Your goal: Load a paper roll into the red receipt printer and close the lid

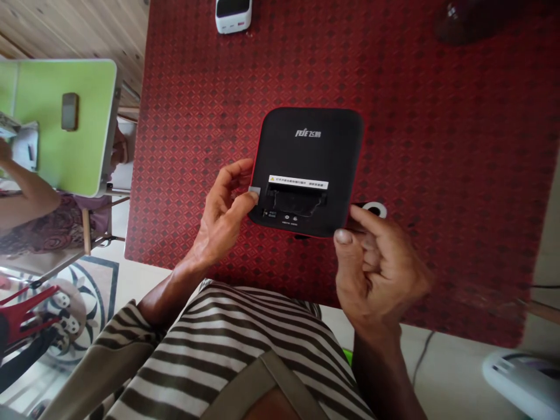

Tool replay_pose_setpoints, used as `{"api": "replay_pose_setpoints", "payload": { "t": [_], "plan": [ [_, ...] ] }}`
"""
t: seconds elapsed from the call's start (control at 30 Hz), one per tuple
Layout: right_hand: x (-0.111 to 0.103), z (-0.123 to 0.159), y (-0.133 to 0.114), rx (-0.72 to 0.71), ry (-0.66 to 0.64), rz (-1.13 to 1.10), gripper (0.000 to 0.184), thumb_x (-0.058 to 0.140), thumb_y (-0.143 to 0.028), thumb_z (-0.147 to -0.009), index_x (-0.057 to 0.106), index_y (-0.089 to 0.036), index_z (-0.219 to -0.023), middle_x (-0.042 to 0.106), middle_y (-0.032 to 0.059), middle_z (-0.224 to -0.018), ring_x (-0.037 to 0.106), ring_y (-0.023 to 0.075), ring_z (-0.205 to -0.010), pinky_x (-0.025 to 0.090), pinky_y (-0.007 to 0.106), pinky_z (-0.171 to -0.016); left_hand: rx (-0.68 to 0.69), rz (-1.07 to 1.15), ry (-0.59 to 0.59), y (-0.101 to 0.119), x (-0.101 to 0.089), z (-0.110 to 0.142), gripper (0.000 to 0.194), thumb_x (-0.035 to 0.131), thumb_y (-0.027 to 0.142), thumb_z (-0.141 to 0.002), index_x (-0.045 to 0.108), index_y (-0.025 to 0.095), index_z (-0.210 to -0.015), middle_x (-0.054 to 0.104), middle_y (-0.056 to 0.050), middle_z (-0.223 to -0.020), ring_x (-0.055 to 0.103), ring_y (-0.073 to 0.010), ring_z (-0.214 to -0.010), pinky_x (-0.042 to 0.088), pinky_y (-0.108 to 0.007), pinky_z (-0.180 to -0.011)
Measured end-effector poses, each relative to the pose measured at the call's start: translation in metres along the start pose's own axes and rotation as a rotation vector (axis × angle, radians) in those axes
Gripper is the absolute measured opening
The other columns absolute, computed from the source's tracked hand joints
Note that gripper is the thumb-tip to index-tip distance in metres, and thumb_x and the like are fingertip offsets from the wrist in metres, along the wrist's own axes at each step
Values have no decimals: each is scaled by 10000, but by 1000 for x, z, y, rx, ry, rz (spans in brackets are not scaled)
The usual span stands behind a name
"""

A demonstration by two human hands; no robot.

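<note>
A black receipt printer [308, 154] with red edges is in front of me, its logo side up and tilted a little. It has a white warning strip and a dark paper slot. My left hand [225, 210] grips its left side, with the thumb over a small grey tab [255, 191] near the lower left corner. At the lower right corner, my right hand [376, 262] is closed with thumb and forefinger at the edge; its other fingers are curled. Behind that hand, a white paper roll [380, 209] shows partly.
The red patterned table [196, 105] lies under everything. A white power bank-like device [234, 16] stands at the far edge and a dark object [468, 23] at far right. On the left, another person's arm [30, 189] is by a green table [87, 157] with a phone [70, 111].
</note>
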State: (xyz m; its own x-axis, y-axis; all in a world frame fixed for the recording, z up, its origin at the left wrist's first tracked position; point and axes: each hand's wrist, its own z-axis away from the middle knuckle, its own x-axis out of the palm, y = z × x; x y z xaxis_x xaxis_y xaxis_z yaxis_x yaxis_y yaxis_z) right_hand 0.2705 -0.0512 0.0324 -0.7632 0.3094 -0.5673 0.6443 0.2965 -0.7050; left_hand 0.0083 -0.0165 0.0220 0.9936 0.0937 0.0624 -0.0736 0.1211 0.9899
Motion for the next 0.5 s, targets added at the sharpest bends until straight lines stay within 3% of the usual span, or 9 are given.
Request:
{"api": "replay_pose_setpoints", "payload": {
  "t": [0.17, 0.3, 0.5],
  "plan": [
    [3, 7, -3, 112, 28, -82, 285, 841, -475, -1237, 950, -268, -1401, 1008, 82, -1191, 969, 244, -901, 801, 355, -817, -36, 8, 42, 2, 8, 3, 536, 902, 579, -1124, 804, 355, -1601, 908, -80, -1580, 851, -365, -1453, 717, -523, -1208],
    [5, 8, -7, 132, 20, -87, 251, 855, -435, -1220, 956, -281, -1391, 1011, 79, -1217, 982, 252, -952, 818, 367, -873, -50, 10, 56, 5, 14, 5, 519, 868, 542, -1123, 794, 338, -1594, 927, -80, -1530, 867, -354, -1436, 703, -523, -1214],
    [4, 9, -7, 173, 22, -73, 293, 856, -494, -1216, 964, -278, -1382, 1014, 86, -1223, 989, 266, -931, 830, 388, -834, -60, 21, 75, 10, 17, 4, 482, 863, 488, -1102, 807, 318, -1550, 949, -76, -1464, 884, -341, -1405, 703, -507, -1201]
  ]
}}
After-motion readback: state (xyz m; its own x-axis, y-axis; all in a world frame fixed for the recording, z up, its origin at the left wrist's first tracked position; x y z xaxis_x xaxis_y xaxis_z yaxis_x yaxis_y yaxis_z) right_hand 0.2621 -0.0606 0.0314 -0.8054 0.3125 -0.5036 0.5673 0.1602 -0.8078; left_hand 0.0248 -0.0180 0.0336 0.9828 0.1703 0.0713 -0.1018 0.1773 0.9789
